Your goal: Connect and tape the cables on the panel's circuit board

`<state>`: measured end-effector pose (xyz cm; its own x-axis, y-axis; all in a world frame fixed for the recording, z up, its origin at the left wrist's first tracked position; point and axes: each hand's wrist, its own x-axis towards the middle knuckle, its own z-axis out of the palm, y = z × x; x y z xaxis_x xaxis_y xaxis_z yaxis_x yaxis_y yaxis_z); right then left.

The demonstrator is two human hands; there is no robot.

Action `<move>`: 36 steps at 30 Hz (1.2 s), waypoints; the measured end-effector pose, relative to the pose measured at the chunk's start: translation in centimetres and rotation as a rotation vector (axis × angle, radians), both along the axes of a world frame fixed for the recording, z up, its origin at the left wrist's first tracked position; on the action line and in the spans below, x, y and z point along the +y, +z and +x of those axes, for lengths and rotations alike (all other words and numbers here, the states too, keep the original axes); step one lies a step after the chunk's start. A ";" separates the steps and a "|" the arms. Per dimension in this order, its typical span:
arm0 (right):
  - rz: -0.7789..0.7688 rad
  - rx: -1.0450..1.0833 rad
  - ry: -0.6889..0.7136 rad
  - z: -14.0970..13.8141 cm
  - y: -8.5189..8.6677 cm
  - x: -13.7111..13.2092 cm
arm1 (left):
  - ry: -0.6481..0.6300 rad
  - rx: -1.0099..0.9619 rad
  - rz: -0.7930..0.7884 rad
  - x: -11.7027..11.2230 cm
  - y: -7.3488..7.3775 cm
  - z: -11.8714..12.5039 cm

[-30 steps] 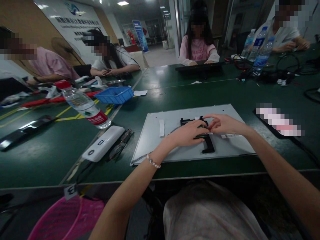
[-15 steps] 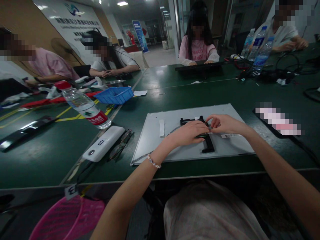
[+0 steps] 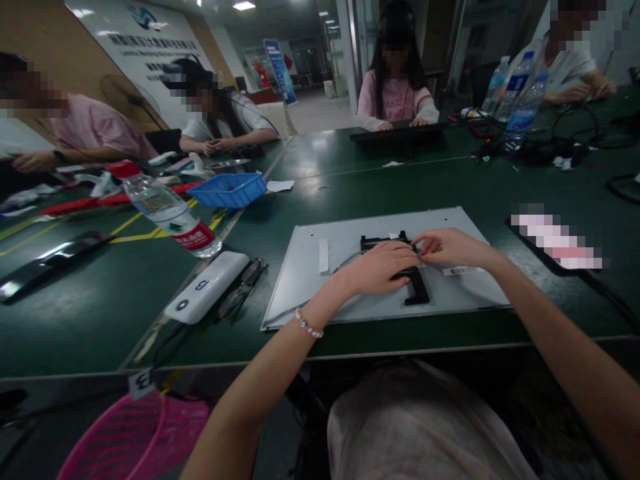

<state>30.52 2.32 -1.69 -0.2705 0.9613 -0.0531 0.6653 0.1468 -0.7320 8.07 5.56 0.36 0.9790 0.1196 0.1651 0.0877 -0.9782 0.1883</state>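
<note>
Both hands are over the board (image 3: 300, 273), and they're meeting right above the black frame (image 3: 418, 290), which lies on the board's right half. The left hand (image 3: 385, 267) comes in palm down from the board's near edge, wrist low, fingers lying together and gently bent across the frame's middle, thumb tucked in on the near side. It's a half-closed shape, touching the frame, though whether it truly grips anything under there I can't tell. The right hand (image 3: 447, 248) reaches in over the board's right side, wrist arched, index finger curled, its tip close to the thumb, the two just beside the left fingertips. Nearly a pinch, that; whatever may sit between the tips is too small to make out.

And what's different? A second ago the right index finger stuck out long over the frame's upper part; now it's bent back toward the thumb. The left fingers were spread, with dark gaps between; now they've closed up. Against half a second ago, hardly a change in either hand, and the frame keeps its place on the board. Far beyond the board's left side, a co-worker's hand (image 3: 34, 161) has come up into clear view. The bottle (image 3: 173, 213), left of the board, hasn't budged.
</note>
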 end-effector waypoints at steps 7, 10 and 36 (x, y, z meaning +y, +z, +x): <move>-0.031 0.037 0.022 -0.3 0.1 -0.2 | 0.024 -0.005 0.027 -0.2 -0.1 0.1; -0.036 0.033 0.014 -0.3 0.0 -0.2 | 0.036 -0.001 0.042 -0.2 -0.2 0.1; 0.349 -0.190 0.042 -1.2 1.9 2.8 | 0.406 0.039 -0.033 5.4 2.4 -6.3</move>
